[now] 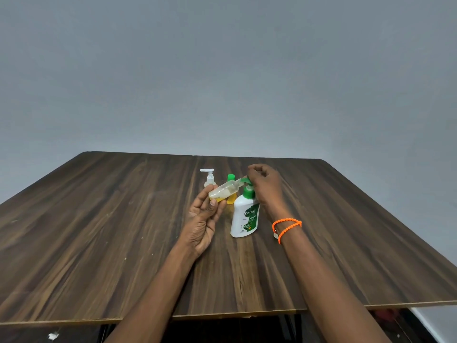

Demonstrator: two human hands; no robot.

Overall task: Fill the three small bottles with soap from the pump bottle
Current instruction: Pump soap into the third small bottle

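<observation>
A white pump bottle [244, 217] with a green pump head stands mid-table. My left hand [204, 219] holds a small clear bottle [223, 190], tilted with its open mouth at the green spout; yellowish soap lies in its lower end. My right hand [263, 185] rests on top of the pump head, fingers curled over it. Behind stand a small yellow bottle [231, 199] with a green cap, partly hidden, and a small clear bottle [209, 179] with a white pump.
The dark wooden table [99, 231] reaches a grey wall at the back. An orange beaded bracelet [286, 227] circles my right wrist, with a small white object just beside it on the table. The near table edge runs below my forearms.
</observation>
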